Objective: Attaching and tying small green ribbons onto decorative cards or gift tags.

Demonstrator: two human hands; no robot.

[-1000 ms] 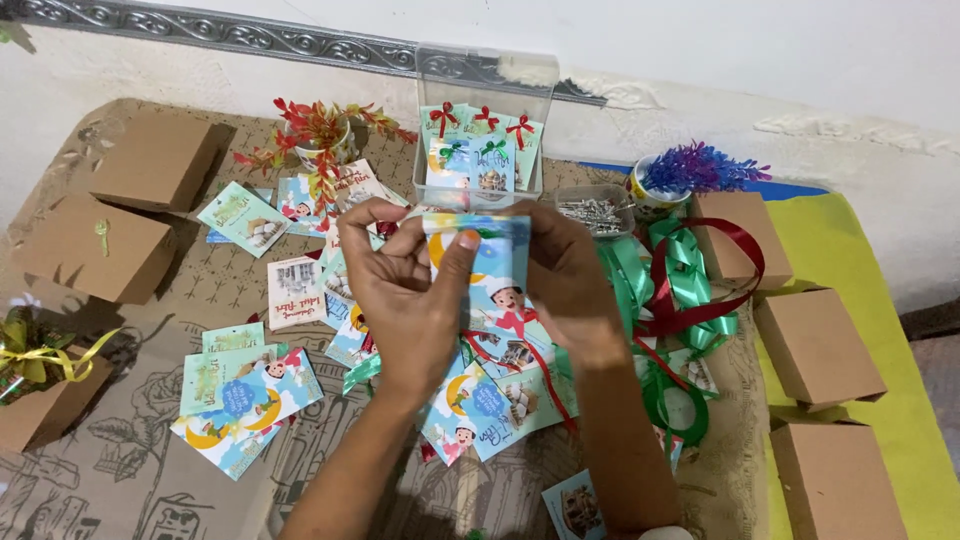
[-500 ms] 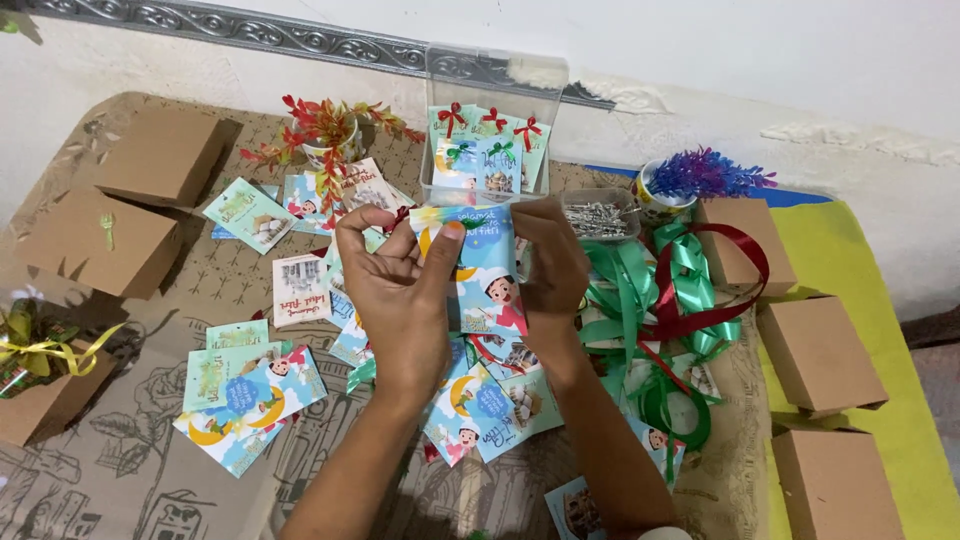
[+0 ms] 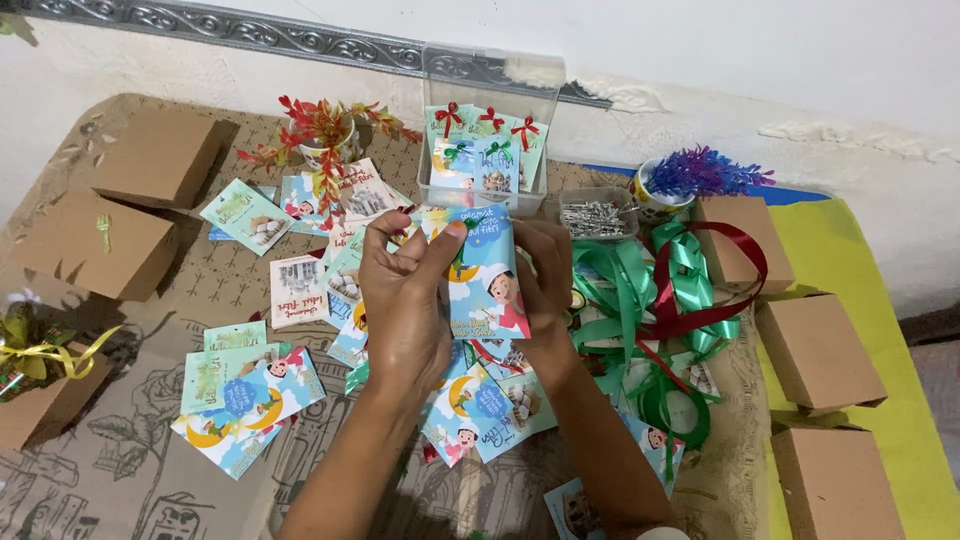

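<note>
Cardboard boxes, plain brown [image 3: 150,160], sit at nine o'clock beside scattered blue-and-green printed paper cards [image 3: 245,385]. At centre the left hand [image 3: 405,300] pinches the top edge of a blue illustrated gift card [image 3: 485,275], held upright above the mat; the right hand [image 3: 545,290] grasps its right side. Green and red satin ribbons [image 3: 660,290] tangle at three o'clock.

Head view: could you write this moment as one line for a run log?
left hand: holds card top | right hand: holds card side | card: blue, upright, over table | ribbons: right of the hands | clear box: behind, holds cards
</note>
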